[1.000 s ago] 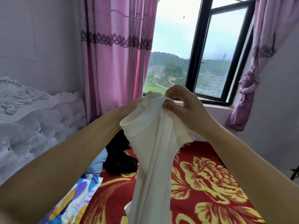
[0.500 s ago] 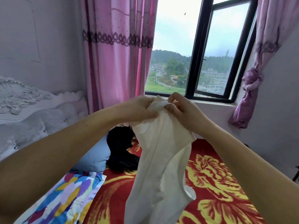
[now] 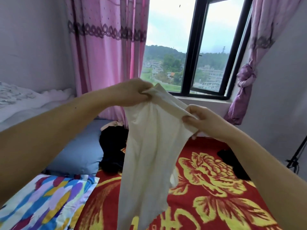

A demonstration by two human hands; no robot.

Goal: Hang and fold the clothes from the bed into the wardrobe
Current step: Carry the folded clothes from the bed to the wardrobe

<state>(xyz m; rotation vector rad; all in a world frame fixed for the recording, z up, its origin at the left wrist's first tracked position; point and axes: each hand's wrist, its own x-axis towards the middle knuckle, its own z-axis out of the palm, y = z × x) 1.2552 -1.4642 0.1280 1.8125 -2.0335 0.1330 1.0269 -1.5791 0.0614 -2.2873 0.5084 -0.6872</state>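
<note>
Both hands hold a cream garment [image 3: 149, 146] up over the bed [image 3: 207, 196]: the left hand [image 3: 132, 92] pinches its top edge, the right hand [image 3: 204, 122] grips the edge lower down. The cloth hangs between them toward the red floral blanket. Behind it lie black clothes [image 3: 113, 146], a blue pillow [image 3: 79, 151] and a patterned pillow [image 3: 46, 201].

The garment [image 3: 149, 146] is hanging above the bed [image 3: 216, 205], with the left hand [image 3: 131, 92] gripping its upper left edge and the right hand [image 3: 206, 121] gripping its right edge. Behind it, clothes [image 3: 113, 146] are lying beside a pillow [image 3: 78, 151] to their left. The window [image 3: 199, 47] is standing beyond the bed.
</note>
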